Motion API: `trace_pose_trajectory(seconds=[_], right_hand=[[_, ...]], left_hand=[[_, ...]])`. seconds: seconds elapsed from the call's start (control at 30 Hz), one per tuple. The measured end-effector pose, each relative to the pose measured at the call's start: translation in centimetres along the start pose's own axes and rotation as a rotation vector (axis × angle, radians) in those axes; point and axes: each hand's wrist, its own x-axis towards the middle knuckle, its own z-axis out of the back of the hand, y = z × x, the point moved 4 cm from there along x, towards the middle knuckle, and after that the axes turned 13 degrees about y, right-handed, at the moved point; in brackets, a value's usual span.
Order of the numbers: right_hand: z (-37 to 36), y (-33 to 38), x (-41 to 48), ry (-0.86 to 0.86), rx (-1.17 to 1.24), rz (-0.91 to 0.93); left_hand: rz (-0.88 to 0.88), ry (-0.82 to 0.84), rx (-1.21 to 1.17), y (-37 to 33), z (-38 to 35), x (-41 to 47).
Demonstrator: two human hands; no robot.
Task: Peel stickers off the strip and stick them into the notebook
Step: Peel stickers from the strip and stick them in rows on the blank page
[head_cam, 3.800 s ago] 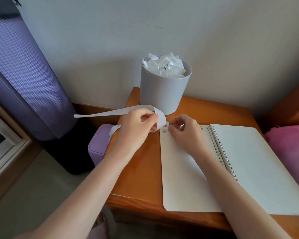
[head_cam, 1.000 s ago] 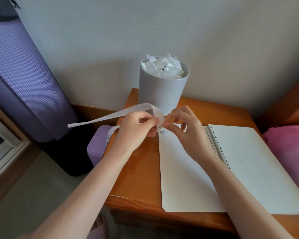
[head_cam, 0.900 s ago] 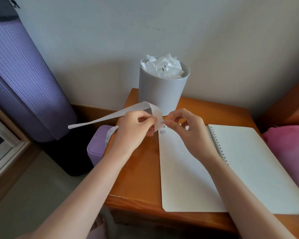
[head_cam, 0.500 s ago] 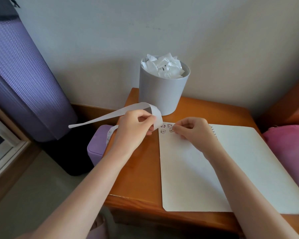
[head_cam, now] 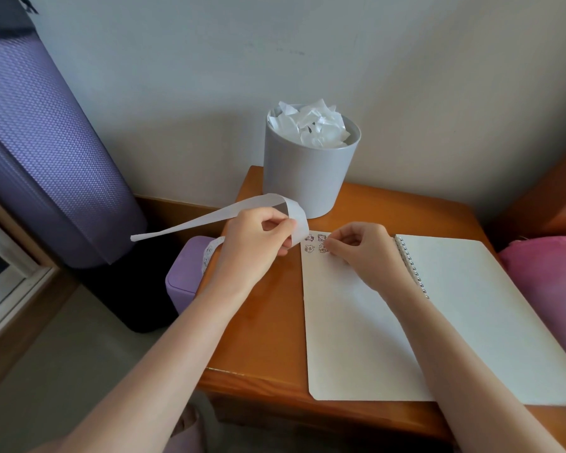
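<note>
A spiral notebook (head_cam: 356, 322) lies open on the wooden table (head_cam: 265, 308). Several small cartoon stickers (head_cam: 315, 242) sit in the top left corner of its left page. My left hand (head_cam: 258, 243) pinches a long white sticker strip (head_cam: 209, 217) that loops over the fingers and trails off to the left. My right hand (head_cam: 363, 250) rests on the left page, with curled fingertips pressing on a sticker beside the others; the sticker under them is mostly hidden.
A grey bin (head_cam: 307, 165) full of crumpled white paper stands at the table's back edge. A purple box (head_cam: 185, 279) sits low beside the table's left edge. A purple rolled mat (head_cam: 40, 142) leans at the left. Pink fabric (head_cam: 549, 282) lies at the right.
My right hand left the strip, where it was pinching off a sticker, and came down onto the left page. More stickers show on the page than before. My left hand held still.
</note>
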Motion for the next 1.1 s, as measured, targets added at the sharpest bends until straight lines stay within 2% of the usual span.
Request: trace_pose_trajectory(seconds=[0.7, 0.97, 1.1], right_hand=[[-0.4, 0.23, -0.29, -0.075, -0.112, 0.097], [-0.6, -0.06, -0.06, -0.094, -0.187, 0.081], [-0.48, 0.35, -0.28, -0.062, -0.11, 0.107]], left_hand=[[-0.004, 0.01, 0.004, -0.14, -0.1, -0.11], [-0.006, 0.028, 0.013, -0.42, -0.35, -0.23], [-0.001, 0.039, -0.026, -0.56, -0.43, -0.23]])
